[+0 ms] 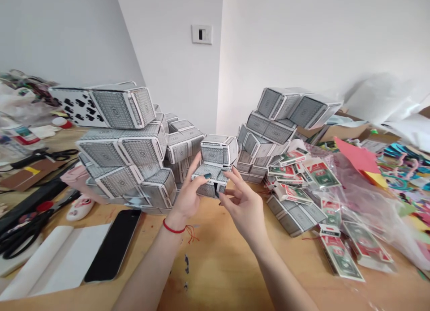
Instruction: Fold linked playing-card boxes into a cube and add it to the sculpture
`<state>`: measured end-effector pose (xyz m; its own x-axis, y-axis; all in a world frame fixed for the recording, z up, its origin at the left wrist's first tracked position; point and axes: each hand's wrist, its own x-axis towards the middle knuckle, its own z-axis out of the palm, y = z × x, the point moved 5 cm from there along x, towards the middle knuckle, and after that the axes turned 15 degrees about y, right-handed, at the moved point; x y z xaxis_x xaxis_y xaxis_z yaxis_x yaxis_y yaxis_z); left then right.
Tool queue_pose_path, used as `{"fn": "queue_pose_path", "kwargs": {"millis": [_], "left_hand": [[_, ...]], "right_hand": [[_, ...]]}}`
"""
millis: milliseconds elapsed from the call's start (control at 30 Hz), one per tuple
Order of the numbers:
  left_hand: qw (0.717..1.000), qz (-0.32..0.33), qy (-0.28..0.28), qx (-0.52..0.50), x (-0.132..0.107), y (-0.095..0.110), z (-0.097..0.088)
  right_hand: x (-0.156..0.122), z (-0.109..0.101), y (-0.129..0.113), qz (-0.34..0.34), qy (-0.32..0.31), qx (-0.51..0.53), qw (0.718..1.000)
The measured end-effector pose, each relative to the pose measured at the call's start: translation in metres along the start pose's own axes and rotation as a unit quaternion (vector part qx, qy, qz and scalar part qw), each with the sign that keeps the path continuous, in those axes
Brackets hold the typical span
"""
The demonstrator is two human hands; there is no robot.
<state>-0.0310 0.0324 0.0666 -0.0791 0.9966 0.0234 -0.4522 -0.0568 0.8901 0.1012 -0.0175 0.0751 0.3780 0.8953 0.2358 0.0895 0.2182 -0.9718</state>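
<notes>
Between my hands, raised over the wooden table, is a small block of folded playing cards with grey patterned backs and white edges. One box-like part sits on top of another. My left hand grips its left side, thumb lying across the lower part. The fingers of my right hand pinch the lower right corner, where a dark gap shows at a flap. A large stepped stack of card boxes stands to the left. To the right rises a similar stack.
Printed card packs lie at the right beside a loose card block. Coloured paper and plastic bags fill the far right. A black phone, white paper, scissors and a white computer mouse are on the left.
</notes>
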Motion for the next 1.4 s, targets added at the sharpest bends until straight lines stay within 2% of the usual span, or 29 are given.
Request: {"fn": "queue_pose_path", "kwargs": {"millis": [267, 367, 667, 967, 1233, 1400], "left_hand": [[1.0, 0.02, 0.017, 0.005, 0.0011, -0.001, -0.0016], [0.999, 0.023, 0.024, 0.014, 0.0011, -0.0007, -0.0013], [0.999, -0.025, 0.03, 0.009, 0.0005, -0.0013, -0.0016], [1.0, 0.0, 0.015, 0.023, -0.0014, -0.0005, -0.0007], [0.998, -0.065, -0.004, -0.022, -0.0016, -0.0057, 0.0025], [0.998, -0.048, 0.001, -0.031, -0.0017, -0.0041, 0.0038]], "right_hand": [[-0.0046, 0.0019, -0.0061, -0.06, 0.02, -0.041, 0.997], [-0.0027, 0.002, -0.0048, -0.069, 0.01, -0.064, 0.996], [-0.0014, 0.0011, -0.0077, -0.107, -0.045, -0.077, 0.99], [0.0018, 0.0008, -0.005, -0.135, -0.033, -0.118, 0.983], [0.0012, -0.002, -0.003, -0.091, -0.017, -0.067, 0.993], [-0.0037, -0.0027, -0.009, -0.139, 0.005, -0.104, 0.985]]}}
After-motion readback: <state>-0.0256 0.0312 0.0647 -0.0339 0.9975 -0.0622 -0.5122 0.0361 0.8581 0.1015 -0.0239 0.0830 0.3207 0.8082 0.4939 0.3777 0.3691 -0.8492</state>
